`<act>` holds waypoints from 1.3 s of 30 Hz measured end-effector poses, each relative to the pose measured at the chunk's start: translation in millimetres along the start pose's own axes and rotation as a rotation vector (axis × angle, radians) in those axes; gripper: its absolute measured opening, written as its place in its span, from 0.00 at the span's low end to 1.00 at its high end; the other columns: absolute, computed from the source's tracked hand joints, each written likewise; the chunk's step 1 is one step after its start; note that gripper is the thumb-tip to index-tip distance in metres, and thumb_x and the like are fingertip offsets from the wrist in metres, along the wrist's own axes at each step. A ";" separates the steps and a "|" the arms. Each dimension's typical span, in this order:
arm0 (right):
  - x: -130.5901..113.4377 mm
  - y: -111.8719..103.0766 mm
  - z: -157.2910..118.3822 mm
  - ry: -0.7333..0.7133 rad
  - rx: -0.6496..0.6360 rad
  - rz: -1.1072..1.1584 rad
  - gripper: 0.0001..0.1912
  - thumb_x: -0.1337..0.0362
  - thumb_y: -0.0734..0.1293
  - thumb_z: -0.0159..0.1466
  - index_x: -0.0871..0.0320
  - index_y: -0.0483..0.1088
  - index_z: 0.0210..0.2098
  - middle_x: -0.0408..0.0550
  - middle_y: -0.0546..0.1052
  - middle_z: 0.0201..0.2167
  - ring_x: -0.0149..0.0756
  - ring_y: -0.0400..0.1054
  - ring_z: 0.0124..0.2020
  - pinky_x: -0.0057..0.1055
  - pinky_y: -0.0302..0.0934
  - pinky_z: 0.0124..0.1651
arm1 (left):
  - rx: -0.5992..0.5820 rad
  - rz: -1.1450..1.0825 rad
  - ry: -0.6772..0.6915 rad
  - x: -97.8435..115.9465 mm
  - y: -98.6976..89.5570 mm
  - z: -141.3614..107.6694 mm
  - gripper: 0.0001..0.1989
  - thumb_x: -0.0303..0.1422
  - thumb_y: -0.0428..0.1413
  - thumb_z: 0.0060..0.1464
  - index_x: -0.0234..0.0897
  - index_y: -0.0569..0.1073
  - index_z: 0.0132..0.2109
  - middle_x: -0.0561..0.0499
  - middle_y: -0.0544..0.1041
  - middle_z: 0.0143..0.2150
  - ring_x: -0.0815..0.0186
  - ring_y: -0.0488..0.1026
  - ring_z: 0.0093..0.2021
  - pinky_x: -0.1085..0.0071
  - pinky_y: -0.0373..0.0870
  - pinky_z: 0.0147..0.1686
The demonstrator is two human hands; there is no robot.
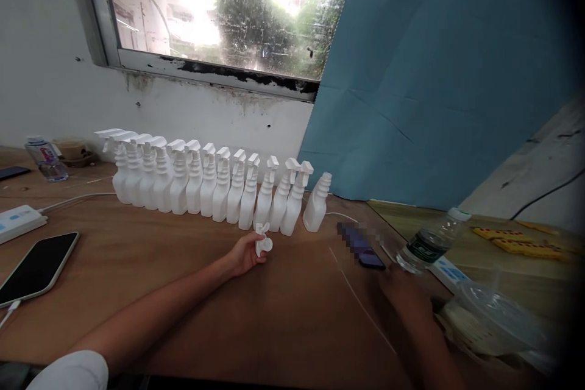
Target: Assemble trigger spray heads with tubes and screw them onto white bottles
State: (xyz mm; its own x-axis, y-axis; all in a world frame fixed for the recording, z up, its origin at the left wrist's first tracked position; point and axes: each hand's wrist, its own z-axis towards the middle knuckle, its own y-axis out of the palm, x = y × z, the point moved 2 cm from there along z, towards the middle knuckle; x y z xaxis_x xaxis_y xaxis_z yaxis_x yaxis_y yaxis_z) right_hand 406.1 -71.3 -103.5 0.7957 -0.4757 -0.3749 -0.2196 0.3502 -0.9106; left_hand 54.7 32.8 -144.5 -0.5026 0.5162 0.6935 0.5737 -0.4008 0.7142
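My left hand (244,255) is closed around a white trigger spray head (264,245), held low over the brown table. Just beyond it runs a row of white spray bottles (221,198), each topped with a white trigger head. At the row's right end stands a white bottle (316,207) with a bare neck. My right hand (402,286) is over the right side of the table, near a phone (371,259) and a clear water bottle (427,247). Its fingers are dark and blurred, so their grip is hidden. A thin clear tube (354,291) lies on the table to its left.
At the left are a phone (39,265), a white power strip (21,222) and a labelled plastic bottle (46,158). A lidded plastic bowl (493,320) stands at the right front. Yellow packets (525,247) lie farther back. A wall with a window (274,18) and blue sheet (425,73) borders the table.
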 end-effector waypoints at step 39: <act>-148.9 49.4 -132.9 -0.974 0.208 0.663 0.13 0.71 0.67 0.63 0.52 0.75 0.45 0.46 0.80 0.40 0.38 0.76 0.40 0.33 0.71 0.47 | 0.239 0.356 0.183 -19.3 7.0 2.6 0.20 0.43 0.60 0.46 0.40 0.58 0.36 0.60 0.68 0.18 0.75 0.59 0.12 0.82 0.47 0.10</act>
State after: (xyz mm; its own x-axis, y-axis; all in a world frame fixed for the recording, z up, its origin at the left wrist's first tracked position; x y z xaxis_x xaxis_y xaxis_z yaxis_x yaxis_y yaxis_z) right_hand 201.8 -90.4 -115.8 0.6752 0.6264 -0.3896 -0.7244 0.4634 -0.5104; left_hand 70.1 22.0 -153.2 -0.3407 0.2276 0.9122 0.8535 -0.3319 0.4016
